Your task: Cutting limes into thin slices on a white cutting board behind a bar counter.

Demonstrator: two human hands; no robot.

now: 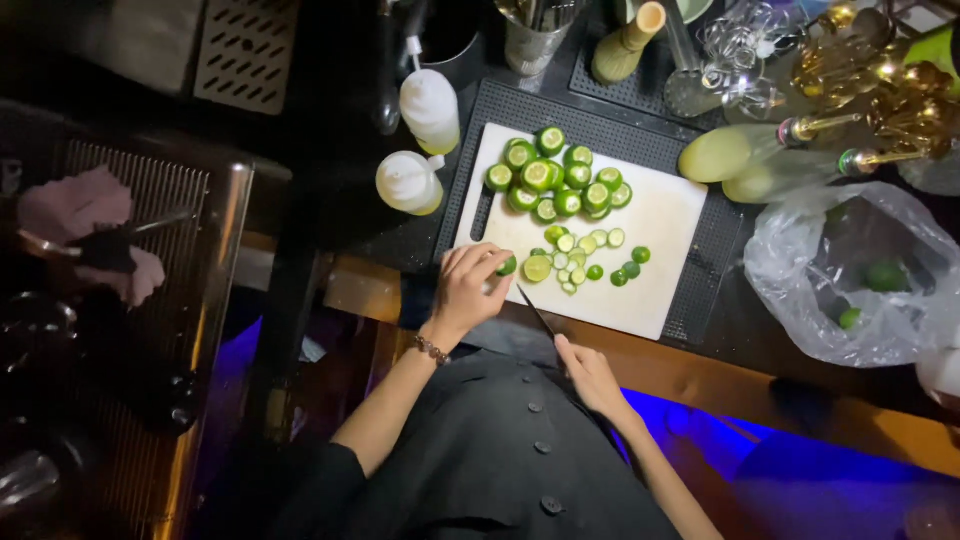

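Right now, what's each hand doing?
Left hand: fingers closed on a lime at the cutting board.
Right hand: closed on a knife.

Single head-worn view, looking steeply down from above the person's torso; white cutting board [640, 230] sits mid-frame, moderately near; no second view.
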